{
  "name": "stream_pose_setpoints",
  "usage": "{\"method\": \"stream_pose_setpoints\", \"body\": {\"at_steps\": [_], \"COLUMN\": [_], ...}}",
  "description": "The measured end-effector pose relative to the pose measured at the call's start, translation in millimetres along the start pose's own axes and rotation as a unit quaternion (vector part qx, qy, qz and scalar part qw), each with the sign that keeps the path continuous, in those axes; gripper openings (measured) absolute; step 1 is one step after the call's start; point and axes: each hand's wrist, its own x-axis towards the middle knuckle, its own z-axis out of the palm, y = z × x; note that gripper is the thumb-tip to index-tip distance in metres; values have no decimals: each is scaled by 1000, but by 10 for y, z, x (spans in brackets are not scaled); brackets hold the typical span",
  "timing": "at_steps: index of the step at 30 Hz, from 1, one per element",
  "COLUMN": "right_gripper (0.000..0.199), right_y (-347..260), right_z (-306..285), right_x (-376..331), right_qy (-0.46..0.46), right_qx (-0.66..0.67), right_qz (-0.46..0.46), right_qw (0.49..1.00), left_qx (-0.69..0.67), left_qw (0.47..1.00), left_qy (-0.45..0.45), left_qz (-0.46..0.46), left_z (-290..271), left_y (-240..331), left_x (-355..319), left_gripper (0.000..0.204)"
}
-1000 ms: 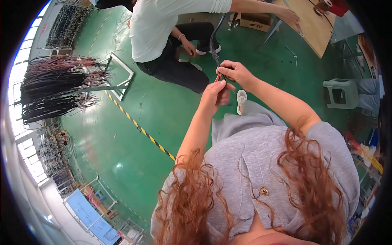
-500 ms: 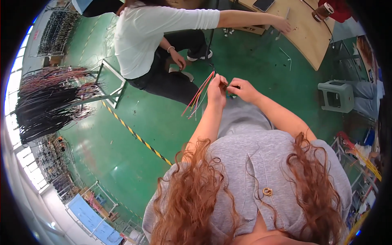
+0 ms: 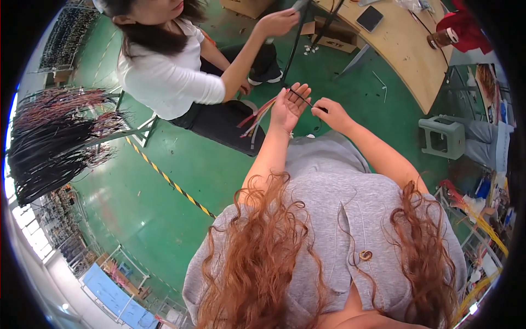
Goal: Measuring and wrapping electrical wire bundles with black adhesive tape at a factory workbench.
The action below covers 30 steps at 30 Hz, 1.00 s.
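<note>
While the left hand lies palm up with its fingers extended, a thin black cable crosses it, running toward the right hand at three o'clock from it. The right hand's thumb and forefinger are closed on that cable near its end, well clear of the left palm. Coloured wires, red, yellow and pale among them, fan out at eight o'clock from the left hand, beside its thumb; whether the thumb presses on them, I cannot tell.

Taking all directions from the left hand, a co-worker in a white top sits at ten o'clock, one hand raised at twelve. At one o'clock, a cardboard box on the green floor bears dark printed lettering on its side. At two o'clock stands a wooden surface; a phone with a dark screen lies on it. A pale stool stands at three o'clock. Yellow-and-black striped tape crosses the floor at eight, and bundled dark cables hang at nine.
</note>
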Motion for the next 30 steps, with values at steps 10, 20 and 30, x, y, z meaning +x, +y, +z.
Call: {"method": "stream_pose_setpoints", "body": {"at_steps": [10, 20, 30], "right_gripper": [17, 20, 19], "right_y": [-278, -261, -184], "right_z": [245, 149, 170], "right_x": [127, 172, 180], "right_qy": [-135, -175, -242], "right_qx": [180, 148, 153], "right_qz": [194, 268, 247], "right_qw": [955, 936, 926], "left_qx": [-36, -94, -160], "left_qw": [999, 995, 980], "left_qy": [-4, -37, -113], "left_qz": [-22, -25, -33], "left_z": [-392, -704, -795], "left_y": [423, 653, 753], "left_x": [-46, 243, 284], "left_gripper": [42, 41, 43]}}
